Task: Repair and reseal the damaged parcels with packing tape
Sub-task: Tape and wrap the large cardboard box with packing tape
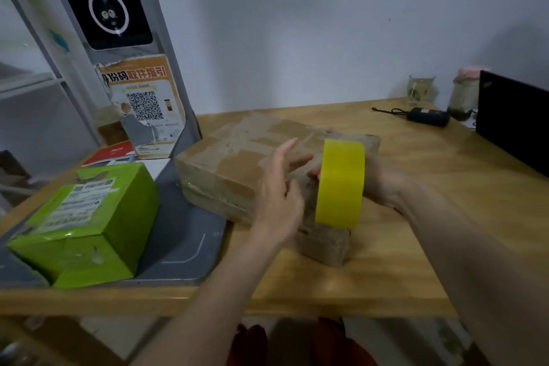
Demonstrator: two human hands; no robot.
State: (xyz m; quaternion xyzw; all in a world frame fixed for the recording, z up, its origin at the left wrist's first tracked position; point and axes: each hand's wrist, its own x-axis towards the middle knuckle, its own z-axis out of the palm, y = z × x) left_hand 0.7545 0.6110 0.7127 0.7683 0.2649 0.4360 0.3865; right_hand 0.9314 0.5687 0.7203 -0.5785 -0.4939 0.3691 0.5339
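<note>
A flat brown cardboard parcel (237, 151) with old tape patches lies across the wooden table (401, 241). Its near corner (323, 244) looks crushed. A yellow roll of packing tape (340, 184) stands on edge above that corner, gripped from behind by my right hand (383, 181). My left hand (279, 190) hovers just left of the roll with fingers spread and relaxed, close to the roll's face, holding nothing. A green parcel (86, 226) with a white label sits at the left on a grey scanner base (187, 235).
A grey kiosk post (166, 74) with an orange QR poster stands behind the green parcel. At the back right are a black power adapter (427, 116), two glass jars (420, 89) and a black laptop (511, 122). Bare wood lies right of the parcel.
</note>
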